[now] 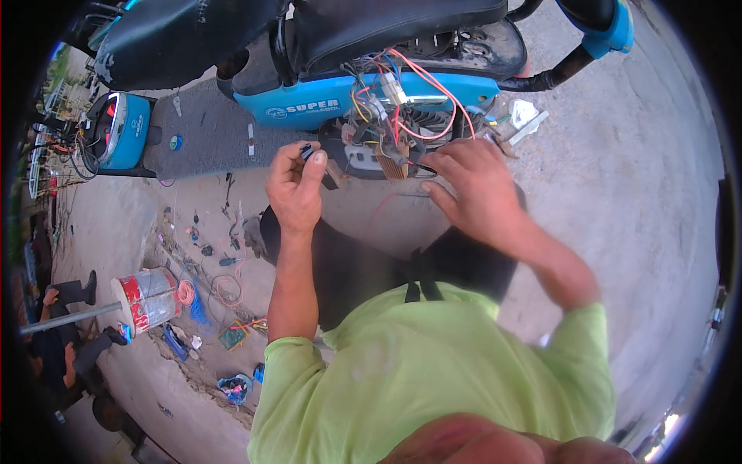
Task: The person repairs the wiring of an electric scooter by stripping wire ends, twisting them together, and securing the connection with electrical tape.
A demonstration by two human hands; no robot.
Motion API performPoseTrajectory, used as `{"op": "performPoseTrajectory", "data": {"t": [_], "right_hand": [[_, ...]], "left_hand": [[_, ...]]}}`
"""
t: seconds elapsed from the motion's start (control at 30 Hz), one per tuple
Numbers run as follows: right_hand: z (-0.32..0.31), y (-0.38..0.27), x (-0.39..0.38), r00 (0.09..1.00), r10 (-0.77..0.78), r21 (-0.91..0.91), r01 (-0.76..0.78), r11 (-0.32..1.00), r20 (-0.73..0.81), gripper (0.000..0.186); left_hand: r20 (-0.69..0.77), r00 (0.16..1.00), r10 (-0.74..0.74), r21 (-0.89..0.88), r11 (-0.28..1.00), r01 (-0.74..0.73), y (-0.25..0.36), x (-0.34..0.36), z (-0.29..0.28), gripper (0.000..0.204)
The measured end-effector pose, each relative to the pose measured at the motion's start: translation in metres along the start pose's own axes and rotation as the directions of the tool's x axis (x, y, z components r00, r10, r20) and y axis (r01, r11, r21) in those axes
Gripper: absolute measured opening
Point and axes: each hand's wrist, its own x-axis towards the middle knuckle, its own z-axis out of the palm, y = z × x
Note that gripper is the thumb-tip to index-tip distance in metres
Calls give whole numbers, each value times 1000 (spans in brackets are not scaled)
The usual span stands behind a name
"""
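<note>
My left hand [296, 189] is raised beside the blue scooter [290, 108], thumb and fingers pinched on a small black piece [308, 151] whose kind I cannot make out. To its right, my right hand [483, 185] reaches into the scooter's opened side, its fingers closed on a thin dark lead [421, 167]. A finned brown metal block [394, 165] stands just left of those fingertips. Above it hangs a tangle of coloured wires with a white connector [393, 89]. A pink-red cable [433, 81] loops down behind my right hand.
The black seat [386, 31] overhangs the wires. On the ground at left lie a green-yellow meter [233, 335], a screwdriver [229, 261], loose wires and a red-and-white bucket [147, 300]. Another person [66, 325] sits at far left. White scraps [523, 114] lie right of the scooter.
</note>
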Motion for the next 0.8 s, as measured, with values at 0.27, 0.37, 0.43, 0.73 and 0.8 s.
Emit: {"op": "performPoseTrajectory", "data": {"t": [0.27, 0.37, 0.43, 0.73, 0.8], "right_hand": [[-10, -16, 41, 994, 76, -244, -93, 965, -78, 29], [-26, -22, 47, 986, -12, -376, -53, 925, -169, 31], [-38, -26, 47, 977, -35, -346, -40, 938, -209, 28], [27, -6, 47, 961, 270, 103, -263, 959, -64, 24], [40, -6, 47, 956, 273, 82, -265, 961, -110, 26]], "left_hand": [[152, 969, 195, -45, 981, -190, 43, 5, 28, 22], [242, 908, 342, 66, 928, -367, 56, 11, 28, 24], [303, 880, 366, 79, 910, -406, 61, 13, 28, 21], [450, 798, 400, 141, 851, -506, 40, 29, 56, 21], [439, 817, 375, 191, 849, -492, 37, 29, 49, 21]]}}
